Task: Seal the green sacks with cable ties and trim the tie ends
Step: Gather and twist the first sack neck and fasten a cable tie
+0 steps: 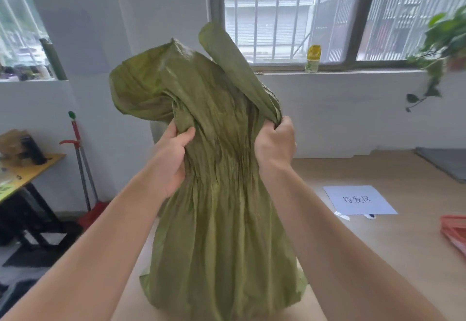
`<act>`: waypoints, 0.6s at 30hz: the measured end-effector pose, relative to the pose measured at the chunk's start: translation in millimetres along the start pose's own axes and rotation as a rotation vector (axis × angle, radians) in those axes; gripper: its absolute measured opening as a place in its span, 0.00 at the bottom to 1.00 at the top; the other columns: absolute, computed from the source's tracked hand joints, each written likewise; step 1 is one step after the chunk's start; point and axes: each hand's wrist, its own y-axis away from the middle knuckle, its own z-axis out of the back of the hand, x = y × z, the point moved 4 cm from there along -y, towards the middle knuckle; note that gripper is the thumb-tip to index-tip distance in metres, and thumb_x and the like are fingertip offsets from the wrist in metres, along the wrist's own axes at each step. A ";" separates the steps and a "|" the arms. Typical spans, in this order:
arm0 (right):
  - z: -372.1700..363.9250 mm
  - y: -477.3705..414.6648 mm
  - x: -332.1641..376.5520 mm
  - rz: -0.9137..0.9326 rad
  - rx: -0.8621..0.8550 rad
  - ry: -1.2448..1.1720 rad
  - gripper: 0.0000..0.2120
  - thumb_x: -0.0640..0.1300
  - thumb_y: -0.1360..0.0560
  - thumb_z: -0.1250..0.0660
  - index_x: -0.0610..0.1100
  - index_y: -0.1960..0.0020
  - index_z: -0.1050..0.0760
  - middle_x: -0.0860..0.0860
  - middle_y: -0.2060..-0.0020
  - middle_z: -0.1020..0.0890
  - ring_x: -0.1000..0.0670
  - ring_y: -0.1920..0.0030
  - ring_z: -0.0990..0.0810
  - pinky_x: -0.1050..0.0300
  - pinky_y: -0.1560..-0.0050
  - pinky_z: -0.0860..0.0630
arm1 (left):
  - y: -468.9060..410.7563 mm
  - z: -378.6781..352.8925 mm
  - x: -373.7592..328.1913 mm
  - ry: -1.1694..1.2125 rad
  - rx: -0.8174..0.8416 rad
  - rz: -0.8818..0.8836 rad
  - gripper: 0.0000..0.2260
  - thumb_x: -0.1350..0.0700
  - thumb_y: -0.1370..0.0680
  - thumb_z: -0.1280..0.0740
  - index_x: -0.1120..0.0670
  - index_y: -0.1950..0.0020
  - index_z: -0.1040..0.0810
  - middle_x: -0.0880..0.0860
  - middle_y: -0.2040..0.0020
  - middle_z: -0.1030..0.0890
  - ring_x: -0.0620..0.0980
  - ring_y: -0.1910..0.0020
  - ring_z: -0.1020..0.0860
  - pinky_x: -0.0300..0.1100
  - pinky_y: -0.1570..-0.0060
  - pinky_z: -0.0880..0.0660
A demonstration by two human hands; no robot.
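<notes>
A green woven sack stands upright on the light wooden table, right in front of me. Its upper part is gathered into pleats at a narrow neck, and the loose mouth flares open above. My left hand grips the gathered fabric on the neck's left side, thumb pressed into the folds. My right hand grips a bunch of the fabric on the right side, fingers curled round it. No cable tie or cutter shows in view.
A white paper sign with printed characters lies on the table to the right, a small white and blue object at its near edge. Pink trays sit at the right edge. A yellow side table and a mop stand left.
</notes>
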 end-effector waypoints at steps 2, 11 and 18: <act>27.5 -14.0 -5.0 -0.002 0.003 -0.026 0.09 0.48 0.18 0.44 0.51 0.56 0.31 0.52 0.63 0.22 0.38 0.42 0.22 0.41 0.46 0.21 | 3.7 -28.3 8.1 0.001 0.009 -0.041 0.19 0.59 0.14 0.40 0.46 0.23 0.29 0.51 0.33 0.18 0.54 0.36 0.18 0.60 0.33 0.25; 160.6 -92.3 -21.0 -0.018 0.061 -0.093 0.09 0.49 0.17 0.42 0.47 0.54 0.29 0.52 0.63 0.24 0.47 0.62 0.26 0.49 0.57 0.28 | 7.6 -164.2 50.8 0.086 -0.039 -0.075 0.19 0.56 0.13 0.41 0.46 0.21 0.31 0.50 0.31 0.19 0.52 0.35 0.19 0.59 0.31 0.26; 239.5 -139.5 -30.7 -0.069 0.013 -0.121 0.12 0.52 0.16 0.43 0.44 0.48 0.28 0.50 0.60 0.23 0.48 0.60 0.24 0.51 0.57 0.28 | 2.0 -256.8 90.0 0.102 0.059 -0.069 0.16 0.55 0.12 0.46 0.43 0.27 0.27 0.46 0.34 0.17 0.47 0.36 0.18 0.51 0.35 0.23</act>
